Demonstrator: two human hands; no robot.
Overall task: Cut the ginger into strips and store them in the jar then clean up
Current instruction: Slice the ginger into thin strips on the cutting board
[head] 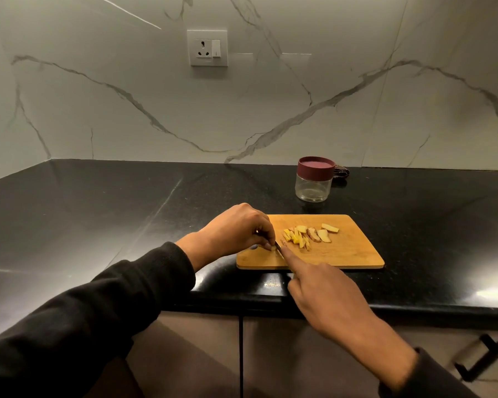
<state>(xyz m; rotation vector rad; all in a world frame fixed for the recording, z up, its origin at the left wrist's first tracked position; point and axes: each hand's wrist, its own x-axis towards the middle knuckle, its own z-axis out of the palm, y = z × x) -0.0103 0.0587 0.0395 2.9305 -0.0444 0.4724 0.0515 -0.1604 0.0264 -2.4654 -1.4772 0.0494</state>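
Observation:
A wooden cutting board (342,254) lies on the black counter near its front edge. Cut ginger strips (295,238) and a few thicker ginger slices (324,234) lie in the board's middle. My left hand (236,228) pinches a small ginger piece (273,248) at the board's left end. My right hand (322,294) grips a knife (279,249), index finger stretched along the blade's back; the blade meets that piece and the handle is hidden in my palm. A clear jar (314,183) with a maroon lid on stands behind the board.
The black counter (98,225) runs wide to the left and right of the board. A dark patterned cloth (341,173) lies behind the jar by the marble wall. A wall socket (207,47) is above. Cabinet doors with a black handle (480,357) are below the counter edge.

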